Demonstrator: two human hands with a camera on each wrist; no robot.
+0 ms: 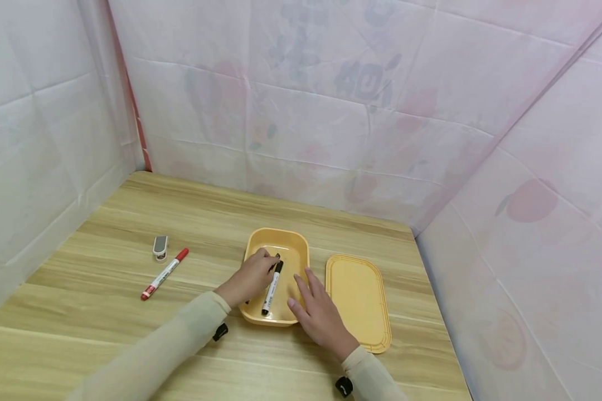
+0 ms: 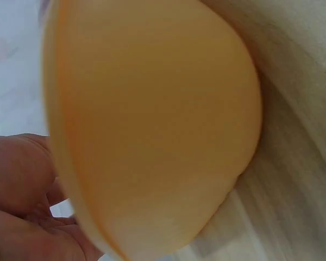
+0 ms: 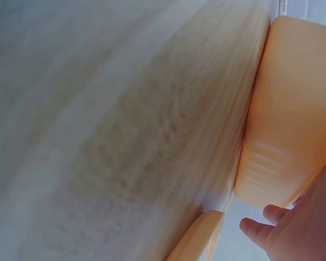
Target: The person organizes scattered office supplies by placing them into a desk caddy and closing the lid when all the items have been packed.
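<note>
A yellow plastic box [image 1: 301, 245] stands on the table with a black-capped marker [image 1: 271, 292] lying inside it. My left hand [image 1: 248, 277] reaches over the box's left wall, its curled fingers on a second dark-tipped marker [image 1: 278, 256], mostly hidden under the hand. In the left wrist view the box's outer wall [image 2: 163, 119] fills the middle, with the left hand [image 2: 22, 196] beyond its rim. My right hand [image 1: 321, 316] is at the box's right wall, fingers spread and holding nothing; the right wrist view shows its extended fingertips [image 3: 255, 228] close beside that wall.
The yellow lid [image 1: 358, 295] lies flat to the right of the box. On the left are a red marker [image 1: 164, 274] and a small grey-and-white eraser [image 1: 160, 248]. Pale printed sheets [image 1: 306, 111] hang around the back and sides of the wooden table [image 1: 205, 217].
</note>
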